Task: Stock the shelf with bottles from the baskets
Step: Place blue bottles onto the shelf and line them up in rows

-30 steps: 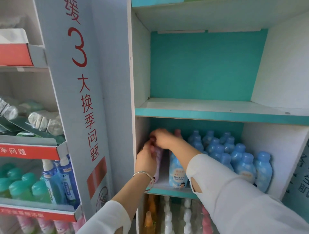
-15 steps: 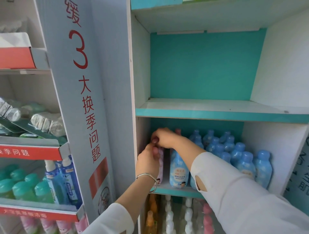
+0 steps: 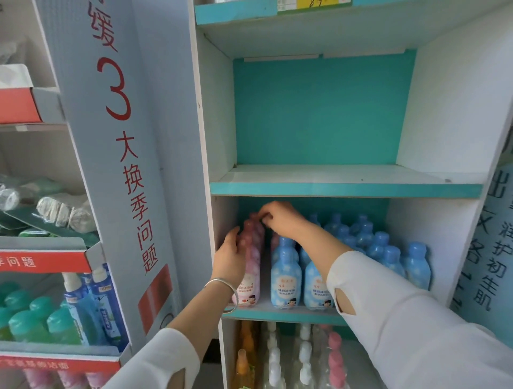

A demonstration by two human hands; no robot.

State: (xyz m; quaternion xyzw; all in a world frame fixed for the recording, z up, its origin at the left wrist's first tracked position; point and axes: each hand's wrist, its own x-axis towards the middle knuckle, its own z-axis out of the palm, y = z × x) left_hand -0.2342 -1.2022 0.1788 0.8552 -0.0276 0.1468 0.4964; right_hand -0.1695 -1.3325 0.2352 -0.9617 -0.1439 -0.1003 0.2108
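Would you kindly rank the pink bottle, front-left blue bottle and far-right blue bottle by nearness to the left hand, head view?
1. pink bottle, against the left hand.
2. front-left blue bottle, just right of it.
3. far-right blue bottle, by the right wall.

Grey-blue side panel [image 3: 155, 172]: red "缓", large "3", then "大换季问题" running downward; red shelf strip [image 3: 55, 262] at left: white "季问题"; right-hand panel [image 3: 488, 277]: dark characters, "护" and "肌" legible; yellow tag [image 3: 316, 3] on top edge: digits blurred; label on blue bottle [image 3: 286, 280]: print too small.
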